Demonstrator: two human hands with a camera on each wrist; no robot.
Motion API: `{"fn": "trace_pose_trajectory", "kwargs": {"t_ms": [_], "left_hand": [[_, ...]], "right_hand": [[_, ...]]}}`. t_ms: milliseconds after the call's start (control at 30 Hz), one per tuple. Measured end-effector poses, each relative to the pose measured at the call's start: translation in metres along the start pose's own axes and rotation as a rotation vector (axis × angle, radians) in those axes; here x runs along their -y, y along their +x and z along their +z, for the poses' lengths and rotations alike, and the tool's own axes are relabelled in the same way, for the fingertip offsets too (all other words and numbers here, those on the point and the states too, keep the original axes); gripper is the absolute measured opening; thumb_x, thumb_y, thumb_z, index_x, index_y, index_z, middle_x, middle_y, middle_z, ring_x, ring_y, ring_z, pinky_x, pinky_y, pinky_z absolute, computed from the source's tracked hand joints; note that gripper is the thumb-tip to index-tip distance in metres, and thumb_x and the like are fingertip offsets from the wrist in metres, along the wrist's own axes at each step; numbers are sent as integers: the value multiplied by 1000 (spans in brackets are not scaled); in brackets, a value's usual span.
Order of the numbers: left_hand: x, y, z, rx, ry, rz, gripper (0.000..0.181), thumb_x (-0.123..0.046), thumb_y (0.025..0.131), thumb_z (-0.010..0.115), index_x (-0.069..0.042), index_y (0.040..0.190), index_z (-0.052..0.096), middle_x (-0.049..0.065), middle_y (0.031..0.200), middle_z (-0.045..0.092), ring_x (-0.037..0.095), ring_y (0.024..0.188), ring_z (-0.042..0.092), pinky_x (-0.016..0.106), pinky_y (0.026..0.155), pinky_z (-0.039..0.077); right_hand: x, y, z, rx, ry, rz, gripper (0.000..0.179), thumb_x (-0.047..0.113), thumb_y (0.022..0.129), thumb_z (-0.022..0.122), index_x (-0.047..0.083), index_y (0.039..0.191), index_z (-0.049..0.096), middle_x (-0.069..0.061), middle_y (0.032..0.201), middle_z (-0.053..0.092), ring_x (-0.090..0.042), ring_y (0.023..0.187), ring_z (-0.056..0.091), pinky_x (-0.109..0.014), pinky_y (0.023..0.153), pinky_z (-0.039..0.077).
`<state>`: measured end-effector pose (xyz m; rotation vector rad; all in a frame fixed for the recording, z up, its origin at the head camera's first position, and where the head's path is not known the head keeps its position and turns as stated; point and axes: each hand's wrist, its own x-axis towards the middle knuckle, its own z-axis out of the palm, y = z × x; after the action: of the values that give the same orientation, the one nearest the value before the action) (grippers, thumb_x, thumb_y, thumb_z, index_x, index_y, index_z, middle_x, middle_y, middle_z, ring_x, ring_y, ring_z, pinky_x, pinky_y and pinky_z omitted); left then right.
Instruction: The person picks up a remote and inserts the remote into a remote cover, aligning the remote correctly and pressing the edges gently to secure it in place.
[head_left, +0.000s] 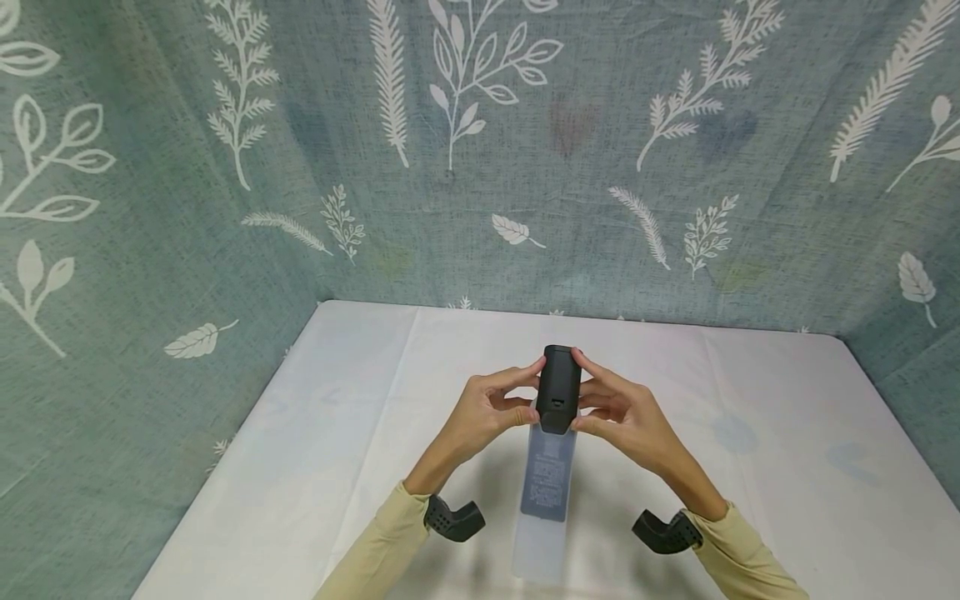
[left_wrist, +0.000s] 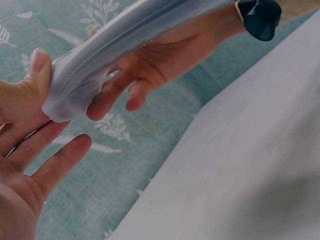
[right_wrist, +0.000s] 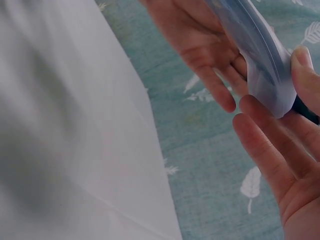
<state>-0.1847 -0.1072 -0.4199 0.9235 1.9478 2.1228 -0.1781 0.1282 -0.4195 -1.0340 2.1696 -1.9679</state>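
In the head view a black, rounded block-shaped device (head_left: 558,387) with a small slot stands between my two hands. A long frosted plastic sleeve (head_left: 542,550) with a dark printed panel stretches from its lower end toward me. My left hand (head_left: 487,412) grips the device's left side, index fingertip near the top and thumb near the bottom edge. My right hand (head_left: 622,417) mirrors this on the right side. Both wrist views show the sleeve (left_wrist: 75,85) arching between the hands, its rounded end by the thumb and fingers. In the right wrist view the device is mostly hidden behind the sleeve (right_wrist: 272,90).
A white-covered table (head_left: 360,467) lies below the hands, with their shadows on it. A green-grey curtain (head_left: 450,233) with white leaf prints hangs behind and at both sides. Each wrist carries a black camera mount (head_left: 455,518) over a pale yellow sleeve cuff (head_left: 408,512).
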Motion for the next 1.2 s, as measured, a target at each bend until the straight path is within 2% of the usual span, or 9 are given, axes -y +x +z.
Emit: {"fn": "trace_pose_trajectory", "kwargs": {"t_ms": [233,433,533,633,800,900,1033,1200], "left_hand": [[2,1,0,-1,24,21,66,-24,79,74,-4,137,48,18,112,60,24,107,56,40,91,51],[2,2,1,9,33,32,66,-24,79,72,-3,137,48,20,113,60,23,107,56,40,91,50],[1,3,2,13,18,25,63,-17,81,71,-4,138,47,21,115,60,24,108,57,41,90,51],[1,3,4,6,12,13,62,-5,83,69,-3,140,44,21,118,59,23,109,57,40,88,52],[-2,1,13,-34,80,23,64,7,82,67,0,140,42,23,122,57,24,112,57,39,85,54],[-12,-2,18,-36,101,56,56,11,80,67,8,132,49,24,126,55,28,115,56,38,84,54],[-23,-6,23,-25,116,124,40,12,78,69,15,116,59,26,128,53,33,116,55,38,82,55],[-21,-8,22,-30,135,219,31,14,75,71,17,105,63,30,124,54,36,107,60,39,74,57]], "right_hand": [[-1,0,-1,3,-3,-10,79,-8,80,69,8,147,31,-20,105,64,-19,96,65,-33,74,57],[-1,-1,-3,5,1,-10,78,-8,81,69,8,147,32,-18,105,64,-19,96,65,-34,76,57],[1,0,-4,-5,18,-14,77,-8,81,69,7,147,33,-18,105,64,-20,95,66,-35,75,57],[5,2,-2,-24,87,-4,74,-9,82,66,5,146,32,-22,107,60,-25,92,67,-38,72,58],[12,6,5,-111,143,63,65,-4,88,62,8,144,32,-24,107,55,-30,86,69,-42,62,58],[15,7,8,-180,128,96,66,-4,88,62,11,144,32,-23,107,56,-30,83,69,-43,58,57],[16,8,9,-224,147,119,69,-6,88,61,14,146,30,-20,106,56,-29,83,69,-45,58,57],[18,8,10,-218,155,126,67,-5,89,61,11,146,30,-20,106,56,-27,84,70,-45,58,58]]}}
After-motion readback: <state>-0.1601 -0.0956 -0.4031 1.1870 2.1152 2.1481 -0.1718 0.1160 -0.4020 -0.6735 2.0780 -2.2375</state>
